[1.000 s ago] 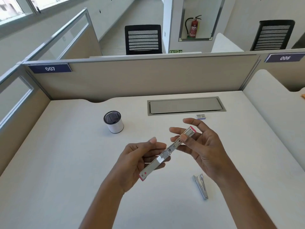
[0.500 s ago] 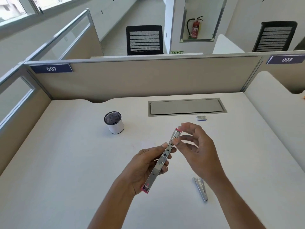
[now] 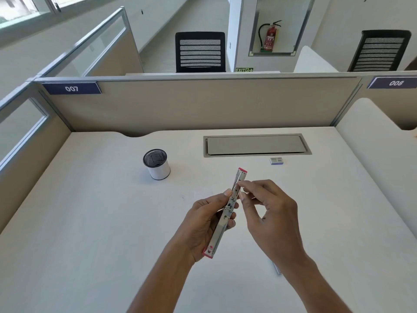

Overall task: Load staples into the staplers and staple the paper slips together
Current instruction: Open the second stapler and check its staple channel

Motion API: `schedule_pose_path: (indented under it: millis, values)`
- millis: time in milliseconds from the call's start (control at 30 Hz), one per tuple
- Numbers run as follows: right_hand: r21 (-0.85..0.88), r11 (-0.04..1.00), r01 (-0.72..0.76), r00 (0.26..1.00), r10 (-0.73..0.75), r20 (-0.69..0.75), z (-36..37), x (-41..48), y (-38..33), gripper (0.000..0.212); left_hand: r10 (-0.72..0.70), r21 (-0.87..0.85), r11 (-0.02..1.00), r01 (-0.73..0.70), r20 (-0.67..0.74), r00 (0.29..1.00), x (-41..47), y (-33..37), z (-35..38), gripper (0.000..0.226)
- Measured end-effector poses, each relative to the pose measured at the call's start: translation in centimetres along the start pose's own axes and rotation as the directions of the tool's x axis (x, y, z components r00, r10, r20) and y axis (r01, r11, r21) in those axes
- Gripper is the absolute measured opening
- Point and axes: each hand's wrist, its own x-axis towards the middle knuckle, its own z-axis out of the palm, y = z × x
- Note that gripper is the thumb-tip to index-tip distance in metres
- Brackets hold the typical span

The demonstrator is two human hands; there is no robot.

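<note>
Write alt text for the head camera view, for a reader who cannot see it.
A person's left hand grips a long silver metal stapler with pink ends, opened out straight, above a white desk, while the right hand pinches its upper part. Farther back stand a white cylindrical cup with a dark mesh top and a small grey-blue box.

1. Your left hand (image 3: 206, 224) is bare from fingertips to wrist.
2. Your right hand (image 3: 270, 213) is bare in the same way.
3. Your left forearm (image 3: 162, 279) and right forearm (image 3: 316, 288) are uncovered all the way to the bottom edge of the view.
4. Your fingernails (image 3: 228, 192), where they show, are short, rounded and unpainted.
</note>
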Motion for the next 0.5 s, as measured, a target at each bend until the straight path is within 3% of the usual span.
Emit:
schedule_pose_path:
  millis: [267, 500]
  values:
    - [-0.001, 1.000, 0.006, 1.000, -0.006, 0.016, 0.09, 0.17, -0.30, 0.026, 0.022, -0.007, 1.000, -0.022, 0.016, 1.000, -0.06, -0.38, -0.04, 0.051]
    - [0.077, 0.990, -0.117, 0.987, 0.107, 0.122, 0.28, 0.40, 0.01, 0.023, 0.003, 0.027, 1.000, -0.002, -0.053, 0.999, -0.35, -0.88, -0.01, 0.037]
